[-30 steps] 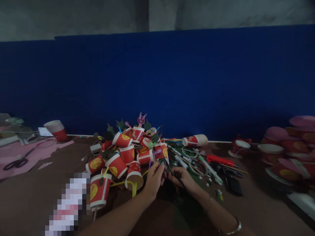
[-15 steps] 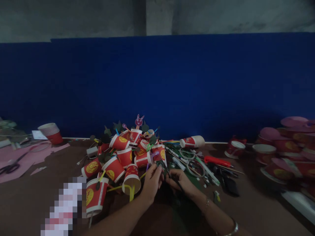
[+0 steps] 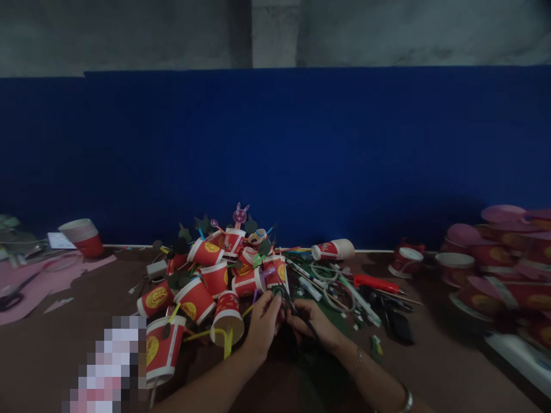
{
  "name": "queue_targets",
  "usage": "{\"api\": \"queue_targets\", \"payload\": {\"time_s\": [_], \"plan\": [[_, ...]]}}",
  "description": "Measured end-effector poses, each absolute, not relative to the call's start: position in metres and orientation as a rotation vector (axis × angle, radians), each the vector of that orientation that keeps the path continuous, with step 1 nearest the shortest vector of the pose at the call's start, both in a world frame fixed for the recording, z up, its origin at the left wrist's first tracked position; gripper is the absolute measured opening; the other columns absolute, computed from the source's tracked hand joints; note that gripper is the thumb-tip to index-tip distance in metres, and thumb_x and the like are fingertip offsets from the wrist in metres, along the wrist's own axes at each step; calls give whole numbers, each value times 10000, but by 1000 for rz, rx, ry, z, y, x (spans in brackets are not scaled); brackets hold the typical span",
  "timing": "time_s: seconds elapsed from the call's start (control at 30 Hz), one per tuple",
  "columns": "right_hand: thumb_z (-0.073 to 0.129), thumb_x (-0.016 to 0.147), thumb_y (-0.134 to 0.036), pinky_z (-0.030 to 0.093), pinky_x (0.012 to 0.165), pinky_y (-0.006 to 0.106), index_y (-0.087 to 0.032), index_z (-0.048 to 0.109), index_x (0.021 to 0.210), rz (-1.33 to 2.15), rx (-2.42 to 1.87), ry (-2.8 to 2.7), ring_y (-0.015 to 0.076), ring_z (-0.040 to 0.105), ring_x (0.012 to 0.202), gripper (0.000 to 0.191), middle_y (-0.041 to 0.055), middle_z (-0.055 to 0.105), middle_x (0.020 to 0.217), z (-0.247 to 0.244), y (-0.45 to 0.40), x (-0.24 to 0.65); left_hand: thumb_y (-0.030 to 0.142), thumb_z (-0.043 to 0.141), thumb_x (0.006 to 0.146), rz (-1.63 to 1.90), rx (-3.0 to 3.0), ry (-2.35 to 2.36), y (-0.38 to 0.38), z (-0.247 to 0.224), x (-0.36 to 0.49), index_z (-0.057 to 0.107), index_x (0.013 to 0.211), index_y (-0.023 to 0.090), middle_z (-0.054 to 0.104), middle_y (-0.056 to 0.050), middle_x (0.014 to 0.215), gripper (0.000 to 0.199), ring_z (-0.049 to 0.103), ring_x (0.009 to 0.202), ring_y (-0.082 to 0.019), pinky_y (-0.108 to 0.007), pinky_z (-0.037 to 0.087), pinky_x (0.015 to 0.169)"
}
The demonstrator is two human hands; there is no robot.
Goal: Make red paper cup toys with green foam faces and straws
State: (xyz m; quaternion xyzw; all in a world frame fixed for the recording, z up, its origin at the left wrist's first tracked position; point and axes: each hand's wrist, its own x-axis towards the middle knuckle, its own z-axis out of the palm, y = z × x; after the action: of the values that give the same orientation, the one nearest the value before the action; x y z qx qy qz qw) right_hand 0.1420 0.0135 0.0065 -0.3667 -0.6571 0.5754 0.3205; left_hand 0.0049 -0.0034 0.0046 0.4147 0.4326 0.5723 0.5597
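My left hand is closed, pinching a small dark green paper piece with a pale outline on it. Close beside it, my right hand is wrapped round dark scissors, whose blades point up toward the green piece. Whether the blades touch the paper is too dim to tell. Just left of the hands lies a heap of red paper cups, some with straws in them. A cup with a bent yellow straw is nearest to my left hand. Dark green paper lies beneath my hands.
Pens, clear rings and a red-handled tool lie to the right. More cups with pink tops are piled at far right. At left are stacked cups, pink paper and another pair of scissors. A blue panel stands behind.
The view has shifted slightly, so the table's things appear a little further left and lower. Both hands keep the same grip, and the scissors stay close to the green paper piece.
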Motion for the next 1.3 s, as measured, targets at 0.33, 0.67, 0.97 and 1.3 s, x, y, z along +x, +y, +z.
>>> {"api": "queue_targets", "payload": {"time_s": [0.33,0.67,0.97,1.3], "plan": [[663,687,-535,252,351,161,-167,510,676,1516,-970,-1719,52,385,351,399,-69,485,436,8,12,142,569,624,685,1353,969,1026,-3,3,5,473,621,178,429,80,454,424,299,342,-31,-152,188,325],[679,681,-514,280,365,164,-169,495,671,1522,-949,-1694,56,403,357,392,-74,475,444,2,14,142,572,632,673,1351,948,1034,-5,8,6,477,623,175,437,80,455,430,309,345,-28,-144,182,320],[673,678,-521,269,351,166,-175,485,653,1502,-991,-1708,58,390,340,395,-81,454,423,4,14,141,586,663,632,1364,923,1022,-5,9,6,479,603,176,440,77,447,450,318,357,-32,-152,182,326],[660,700,-514,293,357,165,-170,491,662,1466,-948,-1740,55,399,347,385,-80,461,439,1,15,141,585,646,653,1341,933,1004,-5,9,6,456,613,179,432,85,449,450,303,352,-27,-144,183,326]]}}
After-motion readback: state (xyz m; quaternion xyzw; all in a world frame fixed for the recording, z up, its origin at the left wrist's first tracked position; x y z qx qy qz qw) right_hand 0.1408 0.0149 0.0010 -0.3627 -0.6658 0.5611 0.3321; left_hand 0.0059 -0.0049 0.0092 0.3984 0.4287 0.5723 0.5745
